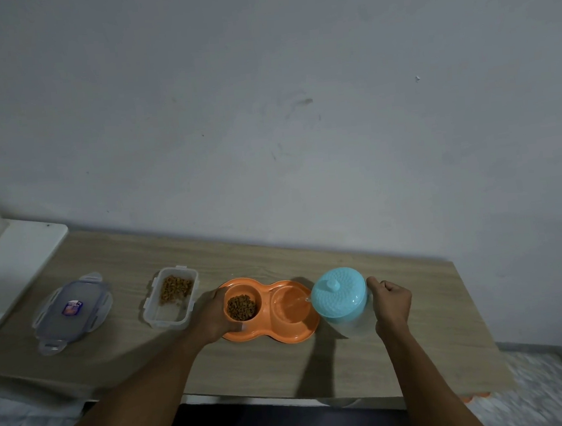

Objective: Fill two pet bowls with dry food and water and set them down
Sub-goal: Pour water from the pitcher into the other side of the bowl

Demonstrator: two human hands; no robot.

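On wooden table (320,362), left hand (214,317) grips orange double bowl (273,332); right hand (391,301) fingers clench tilted blue-lidded jug (343,295).

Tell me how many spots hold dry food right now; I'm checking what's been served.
2. The left bowl of the orange double feeder, steadied by the left hand, and the open clear container left of it. None seems hidden.

Looks like home, plain room. Bare grey wall (262,95) with small marks, low wooden table (353,359) against it. On table: orange double pet bowl (293,334), clear food container (166,316) with kibble, teal-lidded jug (343,295).
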